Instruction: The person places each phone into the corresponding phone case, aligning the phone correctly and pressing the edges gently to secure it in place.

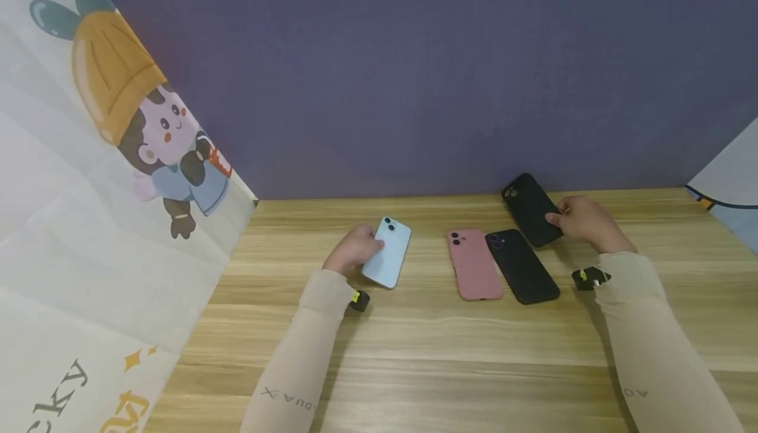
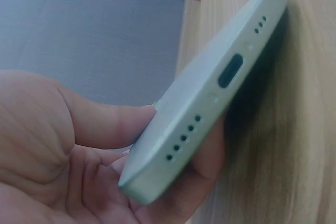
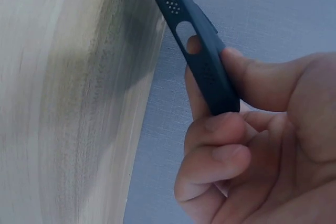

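Note:
My left hand (image 1: 357, 249) grips a pale blue smartphone (image 1: 389, 253), its thumb on the back and fingers beneath. In the left wrist view the phone's bottom edge (image 2: 205, 108) with its charging port faces the camera, tilted over the wood. My right hand (image 1: 586, 222) pinches a black phone case (image 1: 531, 209) at its side, thumb on the outer back. The right wrist view shows the case's end (image 3: 194, 45) with a port cutout, through which a fingertip shows. A pink phone case (image 1: 476, 265) and a second black phone case (image 1: 524, 267) lie side by side between the hands.
The wooden table (image 1: 414, 367) ends at a dark blue-grey panel (image 1: 426, 77) behind. A white sheet with a cartoon figure (image 1: 172, 130) hangs at the left. Another printed sheet (image 1: 731, 176) stands at the right edge.

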Demonstrator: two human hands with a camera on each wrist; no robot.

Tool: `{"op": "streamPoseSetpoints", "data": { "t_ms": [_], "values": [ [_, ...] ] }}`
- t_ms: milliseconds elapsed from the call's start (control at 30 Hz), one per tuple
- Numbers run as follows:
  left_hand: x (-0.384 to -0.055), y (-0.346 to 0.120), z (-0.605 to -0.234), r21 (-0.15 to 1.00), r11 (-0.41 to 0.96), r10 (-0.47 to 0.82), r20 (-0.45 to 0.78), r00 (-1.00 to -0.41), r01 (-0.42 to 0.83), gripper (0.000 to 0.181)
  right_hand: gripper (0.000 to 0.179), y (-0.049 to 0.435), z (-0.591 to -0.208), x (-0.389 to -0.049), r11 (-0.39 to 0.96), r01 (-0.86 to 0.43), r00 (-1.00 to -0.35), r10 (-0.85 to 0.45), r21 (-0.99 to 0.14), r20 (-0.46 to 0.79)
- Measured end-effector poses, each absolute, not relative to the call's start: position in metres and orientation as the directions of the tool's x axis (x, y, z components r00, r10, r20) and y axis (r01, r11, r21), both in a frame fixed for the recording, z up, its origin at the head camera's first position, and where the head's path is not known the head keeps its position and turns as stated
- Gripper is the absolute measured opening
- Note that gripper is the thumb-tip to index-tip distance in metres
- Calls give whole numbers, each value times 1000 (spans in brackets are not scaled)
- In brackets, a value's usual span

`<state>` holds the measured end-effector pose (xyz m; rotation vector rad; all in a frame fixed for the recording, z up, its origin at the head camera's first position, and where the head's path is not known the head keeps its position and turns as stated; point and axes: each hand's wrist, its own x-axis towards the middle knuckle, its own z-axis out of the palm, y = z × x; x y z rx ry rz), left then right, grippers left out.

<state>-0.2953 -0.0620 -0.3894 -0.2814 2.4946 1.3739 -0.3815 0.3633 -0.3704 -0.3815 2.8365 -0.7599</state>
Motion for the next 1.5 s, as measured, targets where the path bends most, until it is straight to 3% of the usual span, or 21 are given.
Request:
{"op": "streamPoseSetpoints", "data": {
  "t_ms": [967, 1300, 1500],
  "values": [
    [-295, -59, -388, 857, 449, -15, -276, -961, -253, 31, 42, 365, -367, -379, 826, -168, -952, -278, -539, -130],
    [-295, -59, -386, 876, 417, -7, -264, -965, -243, 37, 34, 365, -365, -378, 829, -182, -947, -291, -528, -132],
    [-296, -60, -387, 879, 406, -22, -263, -964, -249, 40, 61, 368, -360, -377, 839, -183, -940, -302, -512, -159]
  ]
}}
